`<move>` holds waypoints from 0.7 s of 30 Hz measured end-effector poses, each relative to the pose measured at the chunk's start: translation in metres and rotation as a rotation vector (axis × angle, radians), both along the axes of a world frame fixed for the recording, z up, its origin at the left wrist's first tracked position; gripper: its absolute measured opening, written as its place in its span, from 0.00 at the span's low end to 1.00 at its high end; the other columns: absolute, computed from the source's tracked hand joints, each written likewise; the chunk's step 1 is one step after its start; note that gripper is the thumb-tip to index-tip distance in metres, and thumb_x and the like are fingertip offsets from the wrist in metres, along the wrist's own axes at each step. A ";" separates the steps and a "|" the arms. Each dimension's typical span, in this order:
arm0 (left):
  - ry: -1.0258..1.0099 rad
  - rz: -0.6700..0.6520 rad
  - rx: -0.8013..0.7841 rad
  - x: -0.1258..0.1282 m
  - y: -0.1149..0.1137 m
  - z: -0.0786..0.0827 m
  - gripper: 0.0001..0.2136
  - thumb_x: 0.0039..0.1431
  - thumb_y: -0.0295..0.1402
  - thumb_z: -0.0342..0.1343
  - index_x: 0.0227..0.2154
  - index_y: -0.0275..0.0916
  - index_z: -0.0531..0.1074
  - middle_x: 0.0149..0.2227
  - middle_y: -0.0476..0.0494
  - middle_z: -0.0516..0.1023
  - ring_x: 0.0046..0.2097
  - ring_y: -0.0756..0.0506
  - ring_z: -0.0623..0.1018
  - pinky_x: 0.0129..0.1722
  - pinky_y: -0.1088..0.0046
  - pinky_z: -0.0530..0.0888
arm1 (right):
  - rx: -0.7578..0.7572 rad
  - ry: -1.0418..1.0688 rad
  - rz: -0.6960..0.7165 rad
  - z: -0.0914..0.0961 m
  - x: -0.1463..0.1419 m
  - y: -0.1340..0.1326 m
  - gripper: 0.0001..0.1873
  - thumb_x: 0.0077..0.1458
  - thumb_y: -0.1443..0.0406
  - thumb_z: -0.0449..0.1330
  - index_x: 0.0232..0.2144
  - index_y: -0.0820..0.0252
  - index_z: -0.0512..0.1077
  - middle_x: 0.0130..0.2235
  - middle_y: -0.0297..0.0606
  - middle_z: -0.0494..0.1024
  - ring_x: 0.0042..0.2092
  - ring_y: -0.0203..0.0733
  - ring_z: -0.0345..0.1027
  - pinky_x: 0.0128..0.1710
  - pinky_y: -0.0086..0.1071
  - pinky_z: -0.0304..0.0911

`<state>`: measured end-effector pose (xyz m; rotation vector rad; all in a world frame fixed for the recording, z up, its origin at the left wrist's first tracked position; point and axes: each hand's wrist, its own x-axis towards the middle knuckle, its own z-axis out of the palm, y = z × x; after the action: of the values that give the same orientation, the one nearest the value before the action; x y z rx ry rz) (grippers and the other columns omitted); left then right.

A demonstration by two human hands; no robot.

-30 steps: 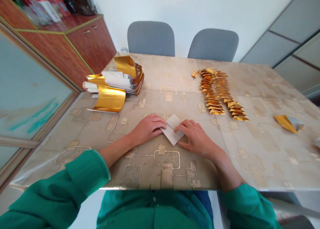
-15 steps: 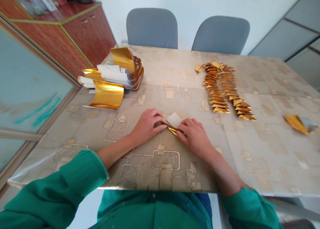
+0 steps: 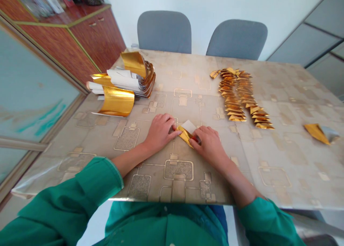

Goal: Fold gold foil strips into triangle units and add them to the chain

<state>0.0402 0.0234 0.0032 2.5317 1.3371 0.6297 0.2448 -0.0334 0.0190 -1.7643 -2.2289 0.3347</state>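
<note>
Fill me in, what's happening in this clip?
A person in green sleeves sits at a table, the left hand and right hand both holding a small sheet of paper. It is partly folded, gold on the near side, with a white corner beyond. A pile of paper lies to the left, two rows of folded gold pieces to the right, and a loose piece farther right.

The patterned table bears a paper stack, 2 rows of folded gold pieces and 1 gold-and-silver piece.
</note>
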 end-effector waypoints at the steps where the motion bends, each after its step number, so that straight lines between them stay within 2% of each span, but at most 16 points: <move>1: 0.020 0.006 0.007 0.001 0.000 0.000 0.11 0.58 0.39 0.64 0.31 0.38 0.70 0.40 0.44 0.72 0.45 0.41 0.70 0.47 0.62 0.67 | 0.002 0.007 -0.010 -0.001 0.000 0.000 0.05 0.58 0.65 0.60 0.29 0.58 0.71 0.34 0.37 0.75 0.39 0.44 0.64 0.40 0.36 0.51; 4: 0.066 0.018 0.027 0.003 0.001 0.001 0.12 0.58 0.40 0.63 0.31 0.38 0.70 0.40 0.44 0.72 0.44 0.41 0.70 0.46 0.63 0.67 | 0.005 0.003 -0.023 -0.004 -0.001 0.001 0.02 0.56 0.66 0.60 0.33 0.58 0.70 0.35 0.37 0.76 0.39 0.45 0.65 0.40 0.36 0.51; 8: 0.039 0.010 0.022 0.002 0.002 0.000 0.11 0.61 0.40 0.61 0.32 0.37 0.70 0.39 0.43 0.72 0.44 0.41 0.70 0.46 0.63 0.68 | 0.025 0.028 -0.023 -0.005 0.000 0.001 0.05 0.56 0.65 0.60 0.37 0.57 0.70 0.36 0.38 0.76 0.39 0.45 0.65 0.40 0.36 0.50; 12: -0.065 -0.108 0.016 -0.002 0.001 0.000 0.10 0.62 0.36 0.60 0.43 0.38 0.72 0.44 0.43 0.74 0.48 0.41 0.71 0.49 0.62 0.68 | 0.003 0.033 0.014 -0.003 0.000 0.000 0.07 0.61 0.60 0.58 0.36 0.55 0.73 0.37 0.38 0.75 0.40 0.45 0.64 0.40 0.36 0.50; 14: -0.073 -0.145 0.017 -0.002 0.001 0.000 0.10 0.62 0.35 0.60 0.45 0.39 0.72 0.45 0.43 0.74 0.48 0.41 0.71 0.50 0.62 0.68 | -0.002 -0.002 0.011 -0.002 -0.001 -0.001 0.09 0.62 0.58 0.57 0.38 0.54 0.74 0.38 0.39 0.74 0.42 0.47 0.64 0.41 0.37 0.50; 18: -0.030 -0.100 0.015 0.001 0.001 0.000 0.07 0.62 0.35 0.60 0.40 0.38 0.74 0.43 0.42 0.74 0.47 0.40 0.72 0.49 0.61 0.69 | -0.007 -0.066 -0.026 -0.003 -0.006 -0.001 0.10 0.65 0.59 0.53 0.38 0.55 0.73 0.39 0.40 0.74 0.42 0.46 0.63 0.41 0.37 0.50; 21: -0.004 -0.059 0.023 0.003 0.001 0.001 0.10 0.60 0.36 0.62 0.42 0.38 0.73 0.43 0.42 0.75 0.47 0.40 0.72 0.48 0.61 0.70 | -0.005 -0.090 -0.060 -0.006 -0.008 0.000 0.08 0.63 0.61 0.55 0.36 0.56 0.73 0.39 0.40 0.74 0.42 0.46 0.63 0.41 0.37 0.49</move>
<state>0.0433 0.0248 0.0046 2.5760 1.2562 0.6424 0.2363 -0.0337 0.0133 -1.8799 -2.2315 0.2528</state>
